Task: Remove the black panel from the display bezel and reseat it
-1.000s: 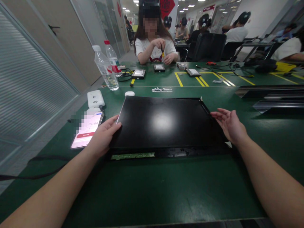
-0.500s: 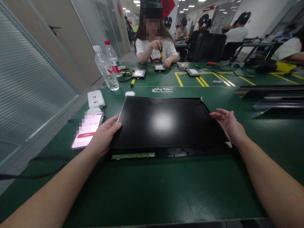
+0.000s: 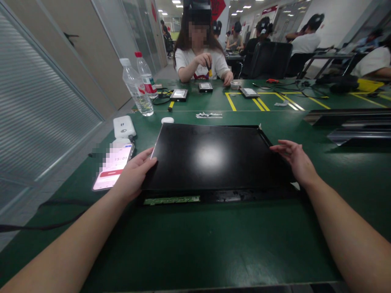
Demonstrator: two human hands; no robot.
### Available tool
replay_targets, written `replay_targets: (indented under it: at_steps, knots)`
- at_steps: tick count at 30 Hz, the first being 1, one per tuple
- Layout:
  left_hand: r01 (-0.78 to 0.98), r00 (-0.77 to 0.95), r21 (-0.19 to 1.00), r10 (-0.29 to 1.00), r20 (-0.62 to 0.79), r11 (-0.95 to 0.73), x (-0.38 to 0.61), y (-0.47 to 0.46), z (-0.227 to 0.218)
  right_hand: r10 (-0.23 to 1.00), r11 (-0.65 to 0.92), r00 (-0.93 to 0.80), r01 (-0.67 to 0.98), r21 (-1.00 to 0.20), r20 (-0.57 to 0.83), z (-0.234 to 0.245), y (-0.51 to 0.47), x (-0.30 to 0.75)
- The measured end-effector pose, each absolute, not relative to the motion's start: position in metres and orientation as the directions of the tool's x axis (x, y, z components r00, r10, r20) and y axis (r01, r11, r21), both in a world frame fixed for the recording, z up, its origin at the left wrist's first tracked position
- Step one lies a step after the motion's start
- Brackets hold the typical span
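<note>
A glossy black LCD panel lies tilted over a black frame, its left side raised and a green circuit board showing along the near edge. My left hand pinches the panel's left edge, thumb on top and fingers partly hidden beneath. At the right side, my right hand has its fingers stretched out, with the fingertips at the frame's right edge. Whether they press on the panel or only on the frame, I cannot tell.
Left are a lit phone, a white power bank and two bottles. Across the green table a person holds a screwdriver above a hard drive. Long dark metal strips lie right.
The person opposite has moved a hand from beside the hard drive toward a small round container. My hands and the panel have hardly moved.
</note>
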State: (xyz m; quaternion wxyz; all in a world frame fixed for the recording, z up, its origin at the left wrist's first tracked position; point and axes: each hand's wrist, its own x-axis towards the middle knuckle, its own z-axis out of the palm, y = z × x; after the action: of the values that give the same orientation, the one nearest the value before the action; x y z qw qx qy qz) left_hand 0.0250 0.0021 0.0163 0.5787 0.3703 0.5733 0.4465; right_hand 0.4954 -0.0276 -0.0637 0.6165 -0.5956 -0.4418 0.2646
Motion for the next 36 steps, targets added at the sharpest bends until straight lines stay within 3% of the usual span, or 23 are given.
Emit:
replay_targets:
  at_steps: [8,12,25,32,36]
  knots:
    - [-0.096,-0.057,0.941,0.942,-0.330,0.324,0.022,0.002,0.015,0.823,0.077,0.565,-0.206,-0.975,-0.054,-0.041,-0.030,0.502]
    - [-0.098,-0.055,0.939,0.940,-0.337,0.331,0.024,0.002,0.016,0.814,0.047,0.570,-0.257,-0.965,-0.112,-0.037,-0.031,0.504]
    - [-0.111,-0.053,0.940,0.943,-0.330,0.322,0.024,0.003,0.014,0.819,0.071,0.545,0.214,-0.974,0.180,-0.071,-0.020,0.505]
    - [-0.138,-0.072,0.930,0.933,-0.352,0.340,0.028,0.002,0.019,0.832,0.039,0.409,0.632,-0.774,0.375,-0.077,-0.026,0.512]
    - [-0.135,-0.083,0.930,0.932,-0.354,0.341,0.029,0.002,0.019,0.805,-0.004,0.451,0.653,-0.757,0.385,-0.071,-0.030,0.521]
